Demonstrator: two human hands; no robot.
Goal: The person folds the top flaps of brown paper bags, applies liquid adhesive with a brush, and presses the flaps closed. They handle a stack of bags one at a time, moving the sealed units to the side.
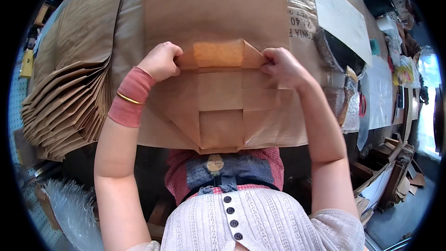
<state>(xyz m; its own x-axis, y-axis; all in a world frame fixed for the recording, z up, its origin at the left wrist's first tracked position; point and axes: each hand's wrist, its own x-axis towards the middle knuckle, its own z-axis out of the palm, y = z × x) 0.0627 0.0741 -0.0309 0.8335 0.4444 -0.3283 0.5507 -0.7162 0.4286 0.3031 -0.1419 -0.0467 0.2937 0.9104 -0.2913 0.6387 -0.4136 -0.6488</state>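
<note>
Near edge: the bottom of a brown paper bag [218, 111] hangs just over the table's near edge, in front of the person's body.
Bag bottom, near part: the lower flap looks already folded up and flat, its creases forming a squared panel and slanted side folds; this part I judge done.
Bag bottom, far part: the upper flap [218, 55] is only partly turned over, a lighter tan strip with angled corners standing between the two hands; this fold looks to be the step in hand and not yet pressed flat.
Left hand [161, 60]: clenched on the left corner of the upper flap, fingers curled under the paper edge; a red wristband and a thin gold bangle sit on the wrist.
Right hand [281, 65]: pinching the right corner of the same flap, thumb and fingers closed on the paper.
Bag body: the rest of the bag lies flat on the table [385, 88], running away to the far side.
Left: a fanned stack of finished bags [65, 107] lies just beside the work, which suggests many are done.
Right, far: a white sheet [341, 16], clear wrapping and small clutter lie well apart from the hands.
</note>
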